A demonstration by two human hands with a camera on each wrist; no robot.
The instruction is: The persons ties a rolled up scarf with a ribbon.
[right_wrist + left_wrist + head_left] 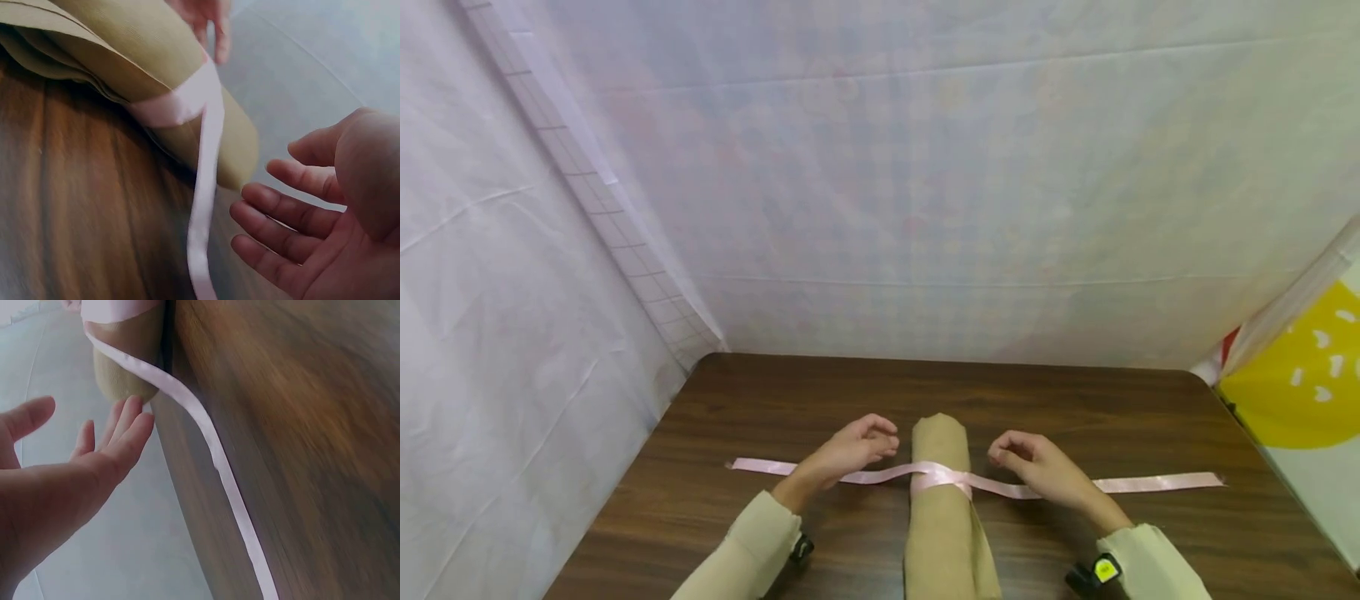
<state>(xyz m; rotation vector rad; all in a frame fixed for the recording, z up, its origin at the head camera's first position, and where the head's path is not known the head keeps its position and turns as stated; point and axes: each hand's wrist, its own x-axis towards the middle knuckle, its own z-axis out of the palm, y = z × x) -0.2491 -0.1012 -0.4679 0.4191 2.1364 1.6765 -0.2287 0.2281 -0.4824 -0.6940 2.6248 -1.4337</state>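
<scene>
A tan rolled cloth (942,508) lies lengthwise on the dark wooden table (775,392), pointing away from me. A pink satin ribbon (1150,482) crosses over the roll near its far end, and its two tails trail flat to the left and right. My left hand (859,446) hovers just left of the roll above the ribbon's left tail, fingers loosely curled, holding nothing. In the left wrist view the left hand (81,462) is spread beside the ribbon (215,450) and the roll (125,372). My right hand (1030,465) hovers right of the roll, also empty; the right wrist view shows the right hand (312,225) with relaxed fingers next to the ribbon (206,206).
White sheeting (925,183) closes off the back and left of the table, with a grid-printed strip (617,233) in the left corner. A yellow panel with white marks (1300,383) stands off the table's right edge. Cream sleeves and wrist cameras sit at the near edge.
</scene>
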